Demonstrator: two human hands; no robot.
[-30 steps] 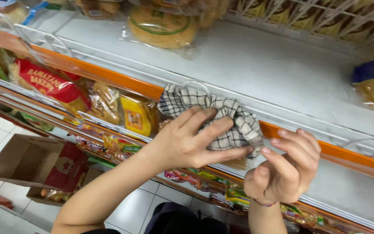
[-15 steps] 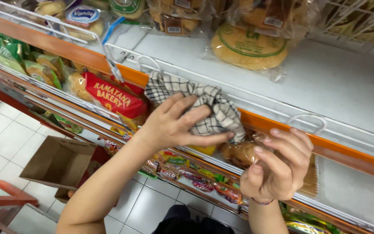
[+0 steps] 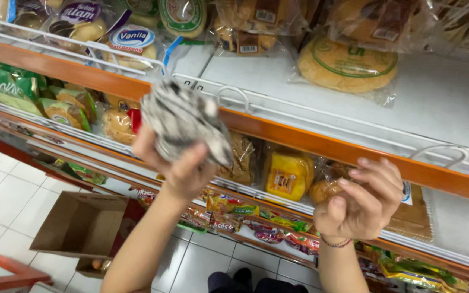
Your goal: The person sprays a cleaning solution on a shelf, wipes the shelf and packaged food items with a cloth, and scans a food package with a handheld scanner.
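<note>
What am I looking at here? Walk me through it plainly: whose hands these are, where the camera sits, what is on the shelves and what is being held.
There is no machine here, only a person, filmed by a camera worn on their head and looking down along their raised arms. The left hand is closed around a bunched black-and-white checked cloth, held up in front of the orange shelf edge. The right hand is loosely curled and seems to hold nothing; a thin bracelet circles its wrist. The white top shelf carries bagged bread, including a round flat loaf. The shelf below holds more wrapped buns and a yellow packet. On the tiled floor at lower left stands an open cardboard box.
</note>
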